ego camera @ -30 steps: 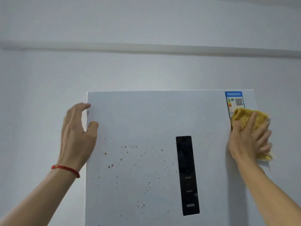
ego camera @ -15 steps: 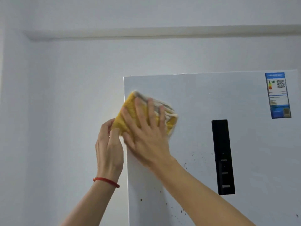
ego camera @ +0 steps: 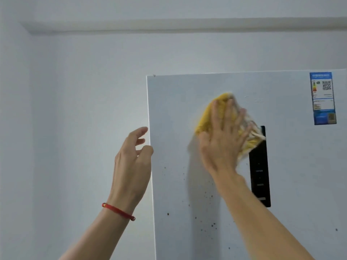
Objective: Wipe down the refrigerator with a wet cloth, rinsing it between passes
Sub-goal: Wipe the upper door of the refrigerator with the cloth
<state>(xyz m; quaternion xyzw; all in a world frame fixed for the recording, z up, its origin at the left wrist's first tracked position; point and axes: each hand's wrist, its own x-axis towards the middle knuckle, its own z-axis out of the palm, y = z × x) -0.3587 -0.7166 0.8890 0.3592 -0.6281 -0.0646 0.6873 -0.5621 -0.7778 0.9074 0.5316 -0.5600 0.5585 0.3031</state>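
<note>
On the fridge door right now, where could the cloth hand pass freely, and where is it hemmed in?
Free: the bare strip of refrigerator door between its left edge and the cloth, and the stretch between the black control panel and the energy label. Crowded: the right hand presses the cloth against the panel's top; the left hand sits at the door's left edge.

Right hand [ego camera: 223, 139]: raised, fingers straight and spread, palm pressing forward. Left hand [ego camera: 132, 162]: raised, fingers loosely curled, holding nothing.

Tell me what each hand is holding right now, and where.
The right hand presses the cloth flat against the fridge door, palm over its middle. The left hand holds nothing.
</note>
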